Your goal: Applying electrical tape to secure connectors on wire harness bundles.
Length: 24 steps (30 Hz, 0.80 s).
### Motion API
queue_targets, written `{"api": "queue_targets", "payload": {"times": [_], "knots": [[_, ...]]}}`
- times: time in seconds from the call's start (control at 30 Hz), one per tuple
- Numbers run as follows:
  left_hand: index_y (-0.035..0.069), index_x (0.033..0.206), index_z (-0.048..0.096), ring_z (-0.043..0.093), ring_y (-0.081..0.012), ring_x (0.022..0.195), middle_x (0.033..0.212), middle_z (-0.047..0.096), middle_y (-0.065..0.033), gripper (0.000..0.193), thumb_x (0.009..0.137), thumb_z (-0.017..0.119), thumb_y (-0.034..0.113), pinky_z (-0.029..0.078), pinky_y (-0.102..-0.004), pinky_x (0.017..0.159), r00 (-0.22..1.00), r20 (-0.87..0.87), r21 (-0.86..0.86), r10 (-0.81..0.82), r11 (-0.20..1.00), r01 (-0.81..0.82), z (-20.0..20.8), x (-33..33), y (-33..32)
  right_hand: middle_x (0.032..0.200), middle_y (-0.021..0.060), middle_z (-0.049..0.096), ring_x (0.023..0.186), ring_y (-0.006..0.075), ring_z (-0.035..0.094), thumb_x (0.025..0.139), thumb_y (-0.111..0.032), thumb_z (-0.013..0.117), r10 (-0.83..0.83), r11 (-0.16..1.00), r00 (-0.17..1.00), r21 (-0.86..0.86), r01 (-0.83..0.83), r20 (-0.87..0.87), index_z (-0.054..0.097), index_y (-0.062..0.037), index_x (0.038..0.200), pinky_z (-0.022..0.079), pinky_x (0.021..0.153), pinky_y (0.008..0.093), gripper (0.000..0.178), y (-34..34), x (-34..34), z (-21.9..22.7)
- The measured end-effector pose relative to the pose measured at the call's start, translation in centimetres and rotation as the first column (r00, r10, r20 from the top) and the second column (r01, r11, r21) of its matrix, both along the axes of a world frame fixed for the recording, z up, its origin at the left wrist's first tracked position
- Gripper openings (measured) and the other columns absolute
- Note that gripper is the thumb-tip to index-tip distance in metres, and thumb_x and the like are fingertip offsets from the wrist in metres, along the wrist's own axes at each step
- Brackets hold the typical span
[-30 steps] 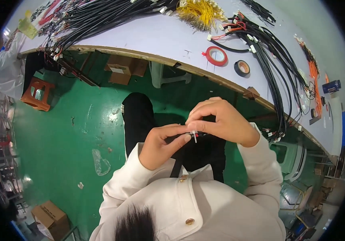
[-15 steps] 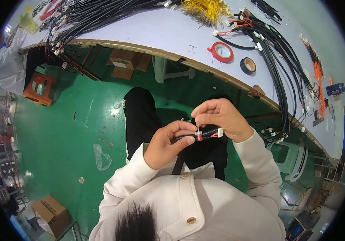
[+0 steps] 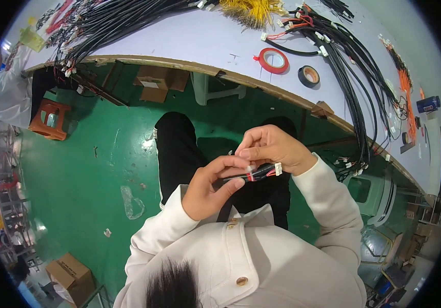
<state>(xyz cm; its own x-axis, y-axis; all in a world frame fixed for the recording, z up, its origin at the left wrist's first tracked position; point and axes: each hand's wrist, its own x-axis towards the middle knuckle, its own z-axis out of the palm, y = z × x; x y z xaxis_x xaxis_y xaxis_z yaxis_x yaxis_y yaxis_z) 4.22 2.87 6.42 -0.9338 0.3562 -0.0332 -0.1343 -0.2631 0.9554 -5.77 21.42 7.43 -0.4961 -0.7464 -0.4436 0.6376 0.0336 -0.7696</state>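
Note:
My left hand (image 3: 206, 191) is closed round a black cable (image 3: 263, 172), thumb below and fingers above, over my lap. A white connector (image 3: 278, 169) with short red wires ends the cable on the right. A red band (image 3: 250, 177) circles the cable just past my left fingertips. At that band is a small whitish strip (image 3: 251, 168), blurred, which reaches up toward my right hand (image 3: 272, 150). The thumb and forefinger of that hand are pinched together on the strip's upper end. Whether it is a tie or a label I cannot tell.
Ahead, the white table (image 3: 179, 43) curves past my knees. On it lie a red tape roll (image 3: 274, 60), a black tape roll (image 3: 308, 76), bundled black cables (image 3: 341, 69) and yellow wires (image 3: 251, 11). An orange stool (image 3: 51, 117) and a cardboard box (image 3: 69, 274) stand at left.
My right hand has shifted slightly left and its fingers have come lower toward the cable. The upright whitish strip now looks shorter and tilted. My left hand keeps its hold.

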Motion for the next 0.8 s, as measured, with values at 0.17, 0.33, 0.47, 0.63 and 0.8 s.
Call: {"api": "queue_targets", "payload": {"times": [0.17,0.33,0.47,0.63,0.8], "knots": [[-0.004,0.114,0.052,0.056,-0.017,0.106,0.11,0.059,-0.0113,0.029,0.086,0.056,-0.001,0.041,-0.028,0.094,0.999,-0.028,-0.062,0.016,0.998,-0.018,-0.2,0.0,0.2,0.075,0.0052,0.063,0.067,0.0094,0.061,0.081,-0.012,0.068,-0.076,0.997,0.996,-0.023,0.077,0.049,0.06,0.0,0.087,0.052,0.06,0.0205,0.016,-0.4,0.6,-0.4],[-0.004,0.111,0.057,0.058,-0.0144,0.1,0.102,0.063,-0.0103,0.025,0.086,0.057,0.0,0.043,-0.0268,0.089,0.993,0.057,-0.045,0.105,0.994,-0.103,-0.3,0.5,0.5,0.073,0.006,0.061,0.064,0.0098,0.06,0.082,-0.01,0.067,-0.158,0.981,0.987,-0.12,0.155,-0.017,0.058,-0.0011,0.082,0.049,0.056,0.0211,0.013,-0.9,0.9,-1.7],[-0.003,0.108,0.06,0.059,-0.0138,0.094,0.097,0.064,-0.011,0.022,0.087,0.055,0.0,0.044,-0.0265,0.086,0.995,0.05,-0.008,0.087,0.996,-0.087,-0.1,0.9,0.5,0.07,0.0081,0.06,0.061,0.0109,0.058,0.082,-0.007,0.066,-0.248,0.959,0.958,-0.173,0.222,-0.144,0.055,-0.0008,0.078,0.046,0.054,0.0217,0.013,-1.3,1.6,-1.5],[-0.002,0.108,0.061,0.058,-0.0149,0.092,0.095,0.064,-0.0106,0.021,0.089,0.052,0.001,0.044,-0.0275,0.086,0.997,0.068,0.137,0.037,0.989,-0.046,-0.4,1.2,0.7,0.068,0.0103,0.06,0.058,0.0127,0.058,0.081,-0.004,0.065,-0.275,0.953,0.941,-0.187,0.24,-0.194,0.055,0.0003,0.077,0.046,0.053,0.0227,0.012,-1.5,2.1,-1.6],[-0.001,0.107,0.061,0.058,-0.0157,0.091,0.095,0.063,-0.0098,0.02,0.089,0.052,0.0,0.044,-0.0279,0.085,0.998,0.049,0.172,0.034,0.984,-0.042,-0.8,1.4,1.1,0.071,0.0109,0.061,0.057,0.0125,0.057,0.081,-0.006,0.066,-0.302,0.95,0.904,-0.174,0.259,-0.302,0.057,0.001,0.078,0.047,0.052,0.0231,0.012,-1.2,2.6,-1.8]]}}
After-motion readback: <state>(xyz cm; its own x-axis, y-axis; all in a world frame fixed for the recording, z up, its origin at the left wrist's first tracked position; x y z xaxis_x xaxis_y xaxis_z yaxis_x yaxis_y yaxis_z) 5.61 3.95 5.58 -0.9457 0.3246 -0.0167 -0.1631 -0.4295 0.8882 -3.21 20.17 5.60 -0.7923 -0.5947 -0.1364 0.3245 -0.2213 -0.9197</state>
